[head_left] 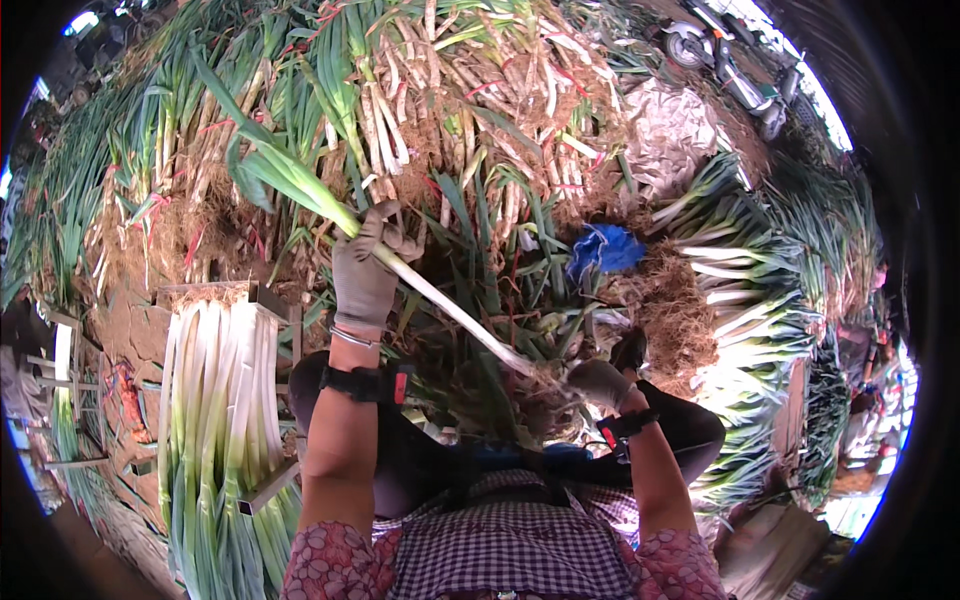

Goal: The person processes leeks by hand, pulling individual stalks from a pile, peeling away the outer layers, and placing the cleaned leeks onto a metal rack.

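Observation:
My left hand (366, 268), in a grey-beige glove, is closed around the shank of a long green onion (450, 308). The stalk slants from its green leaves at upper left down to its root end at lower right. Close against those roots is my right hand (597, 383), gloved too, with its fingers curled in. Whatever it may grip is hidden. Below and between the hands lie loose leaves and trimmings (480, 270).
A metal rack (270, 300) at left holds cleaned green onions (215, 390). Bundles with dirty roots (430, 120) pile up ahead. More stalks (740, 300) lie in a row at right, beside a blue bag (605, 250). A scooter (735, 75) stands at the far right.

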Demonstrator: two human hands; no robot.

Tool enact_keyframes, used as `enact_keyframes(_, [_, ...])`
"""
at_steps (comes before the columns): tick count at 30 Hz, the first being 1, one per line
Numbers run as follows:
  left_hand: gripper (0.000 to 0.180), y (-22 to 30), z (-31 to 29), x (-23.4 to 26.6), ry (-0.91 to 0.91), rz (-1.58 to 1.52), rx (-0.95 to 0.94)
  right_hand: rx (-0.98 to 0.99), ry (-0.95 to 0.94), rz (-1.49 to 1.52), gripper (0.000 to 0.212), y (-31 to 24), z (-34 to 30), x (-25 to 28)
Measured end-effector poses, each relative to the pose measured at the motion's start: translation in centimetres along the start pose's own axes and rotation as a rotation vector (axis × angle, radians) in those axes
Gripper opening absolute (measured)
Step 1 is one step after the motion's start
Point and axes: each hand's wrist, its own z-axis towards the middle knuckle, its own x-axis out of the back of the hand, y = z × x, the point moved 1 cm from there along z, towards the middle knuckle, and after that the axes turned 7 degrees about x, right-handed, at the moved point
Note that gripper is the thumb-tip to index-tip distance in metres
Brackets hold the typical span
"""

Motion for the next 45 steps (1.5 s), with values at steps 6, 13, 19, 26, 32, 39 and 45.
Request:
enact_keyframes(6, [0.032,1.0,-0.4,1.0,0.274,-0.104,-0.006,0.133,0.745,-0.041,0.030,-13.3,4.2,3.6])
enact_keyframes(13, [0.028,-0.1,-0.6,0.2,-0.078,-0.235,0.023,0.291,0.981,-0.110,0.038,-20.8,12.4,2.9])
enact_keyframes(19, [0.024,0.4,-1.8,-0.4,-0.126,-0.043,0.123,0.411,0.980,-0.047,0.037,-20.8,12.5,3.7])
enact_keyframes(26, [0.019,0.5,-2.0,-1.0,0.058,0.081,0.137,0.418,0.963,0.003,0.035,-21.0,12.1,3.0])
enact_keyframes(32, [0.019,0.2,-1.9,-0.6,0.055,0.127,0.115,0.495,0.973,0.046,0.029,-21.6,11.7,3.1])
enact_keyframes(39, [0.019,-0.1,-2.1,-1.0,0.038,0.155,0.099,0.484,0.927,0.059,0.029,-21.1,11.4,3.1])
enact_keyframes(45, [0.030,0.3,-1.9,-0.9,-0.114,0.032,0.119,0.397,0.824,0.302,0.026,-20.9,11.3,4.0])
